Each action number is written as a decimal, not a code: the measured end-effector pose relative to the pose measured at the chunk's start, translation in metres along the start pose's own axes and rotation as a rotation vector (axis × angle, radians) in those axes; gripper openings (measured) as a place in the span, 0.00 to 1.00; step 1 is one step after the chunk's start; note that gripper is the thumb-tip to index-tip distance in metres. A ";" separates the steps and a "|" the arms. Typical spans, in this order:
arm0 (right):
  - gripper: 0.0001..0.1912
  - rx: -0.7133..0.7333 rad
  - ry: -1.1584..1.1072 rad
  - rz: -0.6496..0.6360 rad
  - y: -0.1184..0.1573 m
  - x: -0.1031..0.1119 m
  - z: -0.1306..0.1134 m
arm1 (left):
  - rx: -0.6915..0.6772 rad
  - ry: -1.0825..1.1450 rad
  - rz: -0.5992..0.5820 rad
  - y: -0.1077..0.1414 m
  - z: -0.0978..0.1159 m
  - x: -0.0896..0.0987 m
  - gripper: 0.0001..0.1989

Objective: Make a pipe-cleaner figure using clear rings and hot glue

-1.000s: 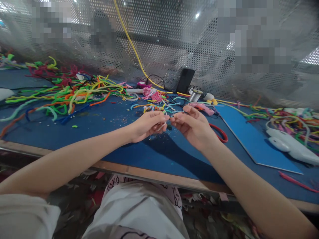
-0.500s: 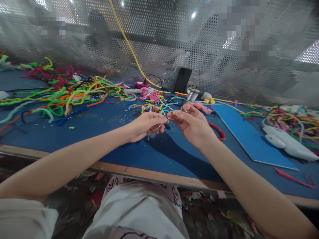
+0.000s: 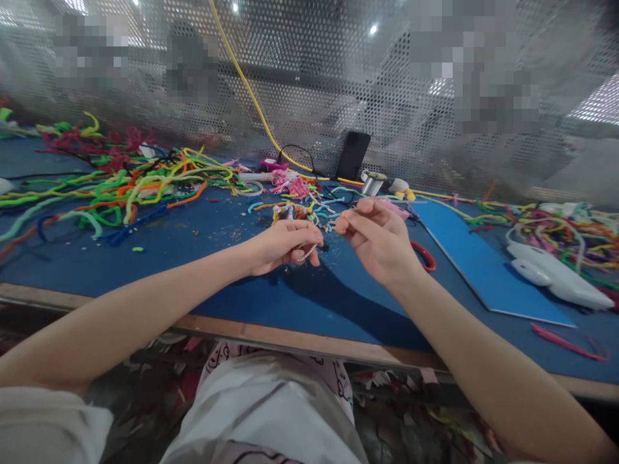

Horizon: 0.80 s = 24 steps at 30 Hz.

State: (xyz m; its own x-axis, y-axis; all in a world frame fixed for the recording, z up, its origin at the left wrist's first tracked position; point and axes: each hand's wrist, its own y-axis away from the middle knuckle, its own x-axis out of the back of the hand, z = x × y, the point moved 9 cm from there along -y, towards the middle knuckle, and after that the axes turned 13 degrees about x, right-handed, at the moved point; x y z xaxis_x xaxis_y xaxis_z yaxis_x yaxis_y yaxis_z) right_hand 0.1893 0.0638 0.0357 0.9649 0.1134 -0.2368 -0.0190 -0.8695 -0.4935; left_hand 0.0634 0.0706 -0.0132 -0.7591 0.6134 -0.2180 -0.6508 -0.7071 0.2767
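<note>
Over the middle of the blue table, my left hand [image 3: 289, 246] is closed on a thin beaded chain [image 3: 306, 253], which curves below its fingertips. To its right, my right hand [image 3: 377, 240] pinches with thumb and forefinger; whatever sits between those fingertips is too small to make out. A gap separates the two hands. Just behind them lies a small heap of colourful short pieces [image 3: 294, 211]. A red ring-shaped thing [image 3: 426, 256] is partly hidden behind my right hand.
Fuzzy coloured strands [image 3: 130, 187] spread over the left. A black phone [image 3: 354, 156] leans against the mesh beside a silver spool [image 3: 373, 184]. On the right are a blue board [image 3: 483, 264], a white glue-gun-like tool [image 3: 561, 274] and more strands. The wooden edge [image 3: 290, 334] runs in front.
My hands have moved apart, with my right hand slightly further right. More of the beaded chain shows below my left fingertips.
</note>
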 end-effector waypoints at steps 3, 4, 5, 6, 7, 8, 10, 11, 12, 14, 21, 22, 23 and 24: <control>0.17 0.043 0.008 -0.018 0.000 -0.001 -0.003 | 0.022 -0.042 0.038 0.000 -0.001 0.003 0.05; 0.18 0.050 0.002 -0.024 0.000 -0.002 -0.003 | 0.031 -0.057 0.052 0.000 -0.002 0.004 0.05; 0.18 0.053 -0.007 -0.030 0.000 -0.004 -0.002 | 0.040 -0.072 0.062 0.000 -0.003 0.004 0.05; 0.19 0.052 -0.016 -0.034 0.001 -0.005 -0.002 | 0.047 -0.086 0.066 0.000 -0.004 0.004 0.06; 0.19 0.050 -0.026 -0.038 0.001 -0.006 -0.001 | 0.052 -0.100 0.063 0.000 -0.005 0.003 0.06; 0.19 0.053 -0.039 -0.038 0.002 -0.007 -0.001 | 0.052 -0.112 0.058 0.000 -0.005 0.003 0.06; 0.20 0.072 -0.071 -0.030 0.002 -0.008 -0.002 | 0.033 -0.121 0.052 0.000 -0.005 0.002 0.07; 0.20 0.083 -0.088 -0.027 0.001 -0.008 -0.003 | 0.022 -0.115 0.051 0.000 -0.005 0.003 0.07; 0.20 0.090 -0.102 -0.024 0.001 -0.007 -0.004 | 0.021 -0.100 0.048 -0.001 -0.006 0.004 0.06; 0.19 0.092 -0.109 -0.022 -0.001 -0.004 -0.004 | 0.048 -0.054 0.035 -0.002 -0.009 0.005 0.05; 0.19 0.071 -0.061 0.001 -0.005 0.008 0.001 | 0.105 0.053 0.022 -0.005 -0.015 0.009 0.11; 0.19 0.068 -0.048 0.005 -0.005 0.008 0.003 | 0.105 0.042 0.020 -0.005 -0.015 0.009 0.11; 0.19 0.063 -0.037 0.010 -0.005 0.009 0.004 | 0.105 0.031 0.015 -0.005 -0.015 0.008 0.11; 0.19 0.059 -0.027 0.013 -0.005 0.009 0.005 | 0.103 0.021 0.010 -0.005 -0.015 0.008 0.11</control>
State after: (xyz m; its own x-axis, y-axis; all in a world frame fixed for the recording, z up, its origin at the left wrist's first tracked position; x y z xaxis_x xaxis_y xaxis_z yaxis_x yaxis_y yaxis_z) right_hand 0.1974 0.0712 0.0320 0.9571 0.1158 -0.2656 -0.0476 -0.8415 -0.5382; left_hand 0.0604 0.0735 -0.0304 -0.7667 0.5977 -0.2341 -0.6386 -0.6726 0.3740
